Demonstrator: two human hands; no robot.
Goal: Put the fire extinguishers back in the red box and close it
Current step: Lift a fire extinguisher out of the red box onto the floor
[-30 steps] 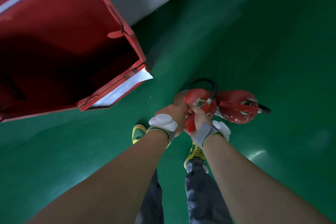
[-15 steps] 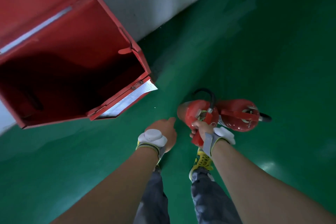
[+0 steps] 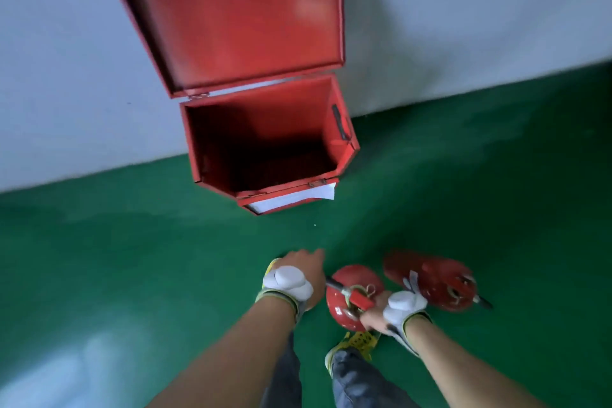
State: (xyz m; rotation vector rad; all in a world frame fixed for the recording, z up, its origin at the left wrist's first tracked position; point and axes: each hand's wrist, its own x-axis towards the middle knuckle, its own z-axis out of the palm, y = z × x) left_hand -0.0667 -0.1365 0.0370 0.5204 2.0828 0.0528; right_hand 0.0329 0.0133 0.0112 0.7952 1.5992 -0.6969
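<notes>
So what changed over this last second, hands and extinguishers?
The left hand let go of the near extinguisher and now hovers open beside it. The right hand keeps its grip on the handle. The second extinguisher stays on the floor; the red box stays open.

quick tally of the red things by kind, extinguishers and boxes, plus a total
Red cylindrical fire extinguishers: 2, the nearer extinguisher gripped at its handle by the right hand, the farther extinguisher beside it
Red metal box: 1, the open box by the wall, looks empty
Total: 3
</notes>
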